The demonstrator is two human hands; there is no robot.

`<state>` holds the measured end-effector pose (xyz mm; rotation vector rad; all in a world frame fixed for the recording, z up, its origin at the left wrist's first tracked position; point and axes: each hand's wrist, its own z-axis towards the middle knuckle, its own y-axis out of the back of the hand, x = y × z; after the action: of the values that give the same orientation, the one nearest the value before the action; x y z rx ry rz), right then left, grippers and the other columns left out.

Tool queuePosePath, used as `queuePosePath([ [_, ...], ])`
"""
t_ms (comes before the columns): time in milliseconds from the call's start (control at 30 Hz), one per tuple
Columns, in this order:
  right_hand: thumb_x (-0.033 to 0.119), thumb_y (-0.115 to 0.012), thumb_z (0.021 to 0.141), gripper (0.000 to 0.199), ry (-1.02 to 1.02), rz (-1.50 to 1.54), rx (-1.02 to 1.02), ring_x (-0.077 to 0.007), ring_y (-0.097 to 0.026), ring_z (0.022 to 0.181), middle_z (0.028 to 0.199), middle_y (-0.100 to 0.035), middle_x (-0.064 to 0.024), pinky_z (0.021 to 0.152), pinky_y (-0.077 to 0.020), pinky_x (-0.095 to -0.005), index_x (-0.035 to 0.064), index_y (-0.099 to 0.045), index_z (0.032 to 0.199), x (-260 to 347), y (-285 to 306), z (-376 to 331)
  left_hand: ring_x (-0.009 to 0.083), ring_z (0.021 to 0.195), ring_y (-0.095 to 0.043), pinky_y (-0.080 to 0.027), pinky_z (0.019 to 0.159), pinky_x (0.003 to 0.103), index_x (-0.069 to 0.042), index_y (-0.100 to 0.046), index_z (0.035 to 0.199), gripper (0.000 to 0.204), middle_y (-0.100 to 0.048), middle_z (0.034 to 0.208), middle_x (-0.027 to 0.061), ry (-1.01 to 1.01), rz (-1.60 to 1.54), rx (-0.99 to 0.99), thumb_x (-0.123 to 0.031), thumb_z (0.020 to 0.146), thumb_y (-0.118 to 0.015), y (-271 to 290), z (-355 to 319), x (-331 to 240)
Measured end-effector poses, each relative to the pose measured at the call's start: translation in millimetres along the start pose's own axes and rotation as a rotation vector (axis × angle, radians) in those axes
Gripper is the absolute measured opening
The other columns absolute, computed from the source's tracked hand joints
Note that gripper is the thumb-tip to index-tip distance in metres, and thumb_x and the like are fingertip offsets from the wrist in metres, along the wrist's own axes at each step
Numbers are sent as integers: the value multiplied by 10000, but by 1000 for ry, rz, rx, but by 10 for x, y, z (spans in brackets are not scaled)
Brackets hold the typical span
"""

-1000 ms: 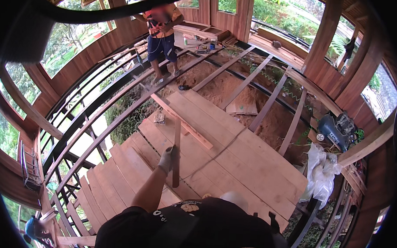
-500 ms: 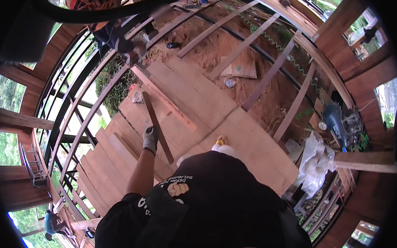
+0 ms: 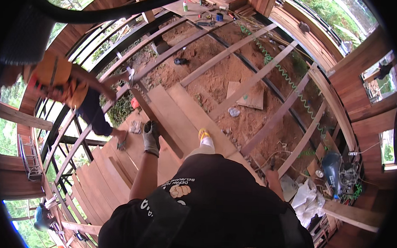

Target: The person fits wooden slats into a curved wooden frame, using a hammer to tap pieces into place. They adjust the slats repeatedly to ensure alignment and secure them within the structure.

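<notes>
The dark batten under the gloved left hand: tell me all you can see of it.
The batten is a long, narrow strip of dark brown wood, straight and unpainted. It lies flat and slantwise across the light floor planks, running from near the black steel frame down toward the person's yellow shoe. The gloved left hand rests at its lower part; whether the fingers close around it cannot be told. A co-worker's hand is near its far end.

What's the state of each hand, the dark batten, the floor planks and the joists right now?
Left hand in a grey work glove: closed on the long dark wooden batten.
Long dark wooden batten: lying flat across the planks.
Right hand: low at the side; grip unclear.
Pale wooden floor planks: laid over part of the frame.
Wooden floor joists: uncovered, red soil below.
</notes>
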<state>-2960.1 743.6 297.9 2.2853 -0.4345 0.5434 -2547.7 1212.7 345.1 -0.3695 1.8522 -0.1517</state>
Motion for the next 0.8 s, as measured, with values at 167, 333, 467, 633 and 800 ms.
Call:
queuePosePath([
  [167,188,-656,826,220,-88,-158,77,-274,-606,662,749,-600,-141,598,-486,-410,-20,-637,893,870,-387,525,128,820,-639,-571,720,332,-109,-608,1080,116,-638,934,-13,-48,-117,154,-118,969,-640,-1153,1198,-421],
  [333,204,-649,819,261,-79,-202,93,-311,-623,742,813,-621,-180,667,-497,-425,-28,-652,939,1855,-572,1181,163,876,-659,-590,806,389,-115,-594,1133,194,-647,986,-2,-5,-188,183,-81,946,-636,-2113,2004,-770],
  [467,217,-644,814,299,-81,-264,95,-341,-636,806,865,-638,-212,721,-505,-437,-34,-664,976,2520,-658,1821,182,899,-668,-575,829,397,-122,-604,1154,220,-656,990,-2,36,-275,242,-59,944,-627,-2810,2634,-834],
  [633,233,-638,808,351,-82,-387,110,-378,-653,886,929,-660,-251,790,-516,-452,-41,-679,1022,3417,-682,2706,204,925,-662,-591,843,393,-103,-615,1126,213,-659,1000,37,-7,-277,182,-28,927,-633,-3498,3345,-865],
  [800,249,-632,801,405,2,-548,49,-415,-669,966,994,-682,-290,858,-527,-467,-49,-694,1068,4840,-646,3639,222,914,-671,-601,819,419,-92,-619,1111,218,-661,1004,45,-39,-226,82,1,916,-647,-3971,4095,-925],
])
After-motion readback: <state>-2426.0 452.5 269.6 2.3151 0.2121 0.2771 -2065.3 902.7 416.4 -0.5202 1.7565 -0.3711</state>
